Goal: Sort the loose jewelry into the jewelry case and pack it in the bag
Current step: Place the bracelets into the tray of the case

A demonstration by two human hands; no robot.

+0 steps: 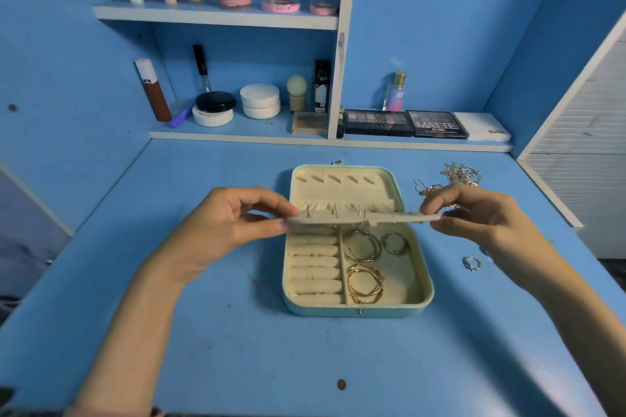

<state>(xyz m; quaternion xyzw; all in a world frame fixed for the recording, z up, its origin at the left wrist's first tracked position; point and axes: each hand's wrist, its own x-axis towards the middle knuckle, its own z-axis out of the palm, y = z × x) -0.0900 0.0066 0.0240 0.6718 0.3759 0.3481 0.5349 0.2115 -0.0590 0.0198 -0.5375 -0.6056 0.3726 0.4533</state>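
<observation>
1. Holding level over the case: beige flat padded earring panel, left hand and right hand each pinching one end in narrowed fingers, probably so the small pieces hanging from it are not swinging.
2. Lying open on the blue worktop: mint-green rectangular jewelry case, silver and gold hoop earrings sitting in its right compartments.
3. Waiting loose right of the case: tangled gold chains, small silver ring.

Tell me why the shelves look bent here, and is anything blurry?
Head view: the wide-angle lens bows the shelf and desk edges toward the corners; the hoops in the case are fairly crisp; the panel pinched by the left hand and right hand looks smeared; the chains are soft; light is even, with faint shadows and no strong glare.
</observation>
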